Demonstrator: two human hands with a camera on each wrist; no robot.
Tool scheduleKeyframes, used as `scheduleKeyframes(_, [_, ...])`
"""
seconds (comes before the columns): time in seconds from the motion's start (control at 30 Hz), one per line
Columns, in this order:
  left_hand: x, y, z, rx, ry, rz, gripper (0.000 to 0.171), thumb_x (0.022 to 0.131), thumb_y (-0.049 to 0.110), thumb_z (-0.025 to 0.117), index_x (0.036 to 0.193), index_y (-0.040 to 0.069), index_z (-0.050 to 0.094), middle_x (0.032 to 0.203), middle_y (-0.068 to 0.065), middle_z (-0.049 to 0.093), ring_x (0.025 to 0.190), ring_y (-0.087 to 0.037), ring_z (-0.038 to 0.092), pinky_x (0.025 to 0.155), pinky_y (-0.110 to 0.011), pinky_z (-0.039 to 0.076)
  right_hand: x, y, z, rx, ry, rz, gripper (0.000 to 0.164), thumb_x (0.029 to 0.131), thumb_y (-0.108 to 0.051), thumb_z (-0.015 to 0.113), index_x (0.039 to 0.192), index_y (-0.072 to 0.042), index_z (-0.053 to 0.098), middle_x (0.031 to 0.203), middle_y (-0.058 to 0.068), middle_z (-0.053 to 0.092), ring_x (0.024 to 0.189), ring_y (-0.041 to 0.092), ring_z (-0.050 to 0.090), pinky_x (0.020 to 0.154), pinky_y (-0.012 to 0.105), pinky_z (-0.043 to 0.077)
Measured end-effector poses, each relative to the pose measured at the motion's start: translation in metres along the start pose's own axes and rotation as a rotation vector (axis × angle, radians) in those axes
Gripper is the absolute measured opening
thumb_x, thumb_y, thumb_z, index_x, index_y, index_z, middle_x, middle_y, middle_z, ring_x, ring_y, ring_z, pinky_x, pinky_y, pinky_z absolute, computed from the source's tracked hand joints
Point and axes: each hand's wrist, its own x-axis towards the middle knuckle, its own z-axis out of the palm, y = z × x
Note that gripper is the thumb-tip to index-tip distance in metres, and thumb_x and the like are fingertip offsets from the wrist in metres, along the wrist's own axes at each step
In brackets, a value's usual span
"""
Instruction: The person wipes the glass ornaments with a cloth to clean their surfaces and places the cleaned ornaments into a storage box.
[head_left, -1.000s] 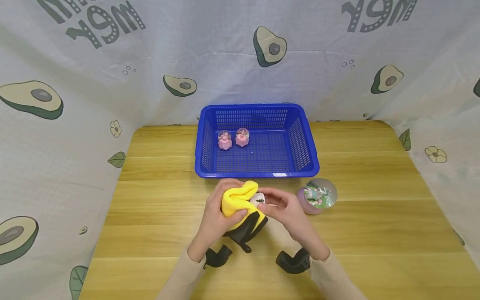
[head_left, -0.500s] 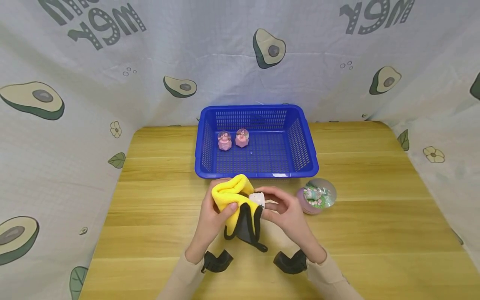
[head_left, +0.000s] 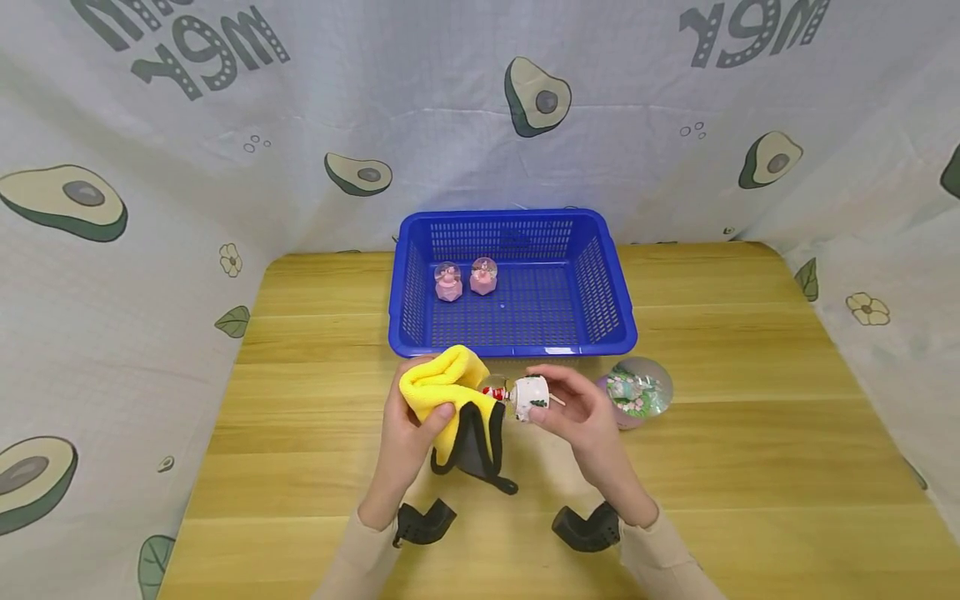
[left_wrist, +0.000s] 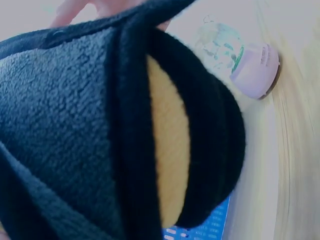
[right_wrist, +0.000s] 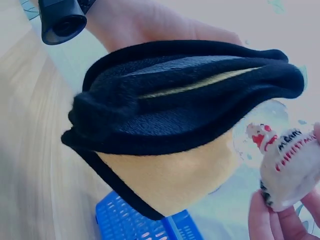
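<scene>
Basket [head_left: 540, 304]: blue, perforated walls, set on the wooden tabletop [head_left: 757, 417]. Contents: one pink globe [head_left: 448, 283] and a second pink globe [head_left: 483, 277], both upright in the left half of the basket, near each other, each with a clear dome over a faceted base.

Left hand [head_left: 402, 427]: positioned in front of the basket's left half. Grip clamped on the cloth [head_left: 448, 392], thumb on the near face. Cloth is yellow on one side, dark grey on the other, edged in black, bunched into folds, with a black loop at its lower end. Contact between cloth and basket rim cannot be determined.

Right hand [head_left: 583, 415]: in front of the basket's right half. Grip together on the white base of the white globe [head_left: 531, 397]. That globe lies in front of the basket's middle, tipped sideways, dome toward the cloth; whether dome and cloth touch cannot be told. Base bears raised Christmas lettering; dome contains a red-and-white figure.

Large globe [head_left: 637, 390]: on the tabletop just off the basket's right front corner, lilac base, dome containing greenery and pink flowers. Behind the basket: a white curtain [head_left: 442, 75] printed with avocados.
</scene>
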Motion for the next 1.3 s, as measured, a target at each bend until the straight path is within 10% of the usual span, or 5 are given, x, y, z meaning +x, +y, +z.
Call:
scheduleKeyframes(0.3, [-0.0014,0.0015,-0.0027,-0.005,-0.016,-0.042,0.054,0.085,0.02,0.069,0.123,-0.008,0.043,0.118,-0.008,0.053,0.097,-0.018,0.054,0.081,-0.025,0.049,0.0046,0.002,0.0014,0.106,0.031,-0.112,0.048,0.078,0.019,0.055,0.123,0.003,0.055,0.121,0.013,0.056,0.105,0.018,0.054,0.087,0.022,0.047])
scheduleKeyframes(0.77, [-0.0027,0.001,0.0018,-0.016,-0.051,-0.042,0.054,0.085,0.023,0.071,0.122,-0.006,0.045,0.119,-0.007,0.054,0.101,-0.018,0.055,0.085,-0.026,0.049,0.0027,-0.0006,0.0058,0.171,0.116,0.075,0.045,0.078,0.017,0.054,0.118,-0.002,0.06,0.116,0.012,0.058,0.101,0.017,0.056,0.088,0.025,0.049])
scheduleKeyframes(1.3, [-0.0008,0.003,0.0051,0.029,-0.08,-0.063,0.059,0.086,0.032,0.07,0.124,-0.005,0.046,0.118,-0.007,0.054,0.099,-0.018,0.054,0.084,-0.026,0.049,0.0022,0.0021,0.0016,0.169,-0.027,0.061,0.047,0.084,0.008,0.058,0.129,-0.005,0.05,0.113,0.01,0.06,0.096,0.019,0.061,0.074,0.03,0.055])
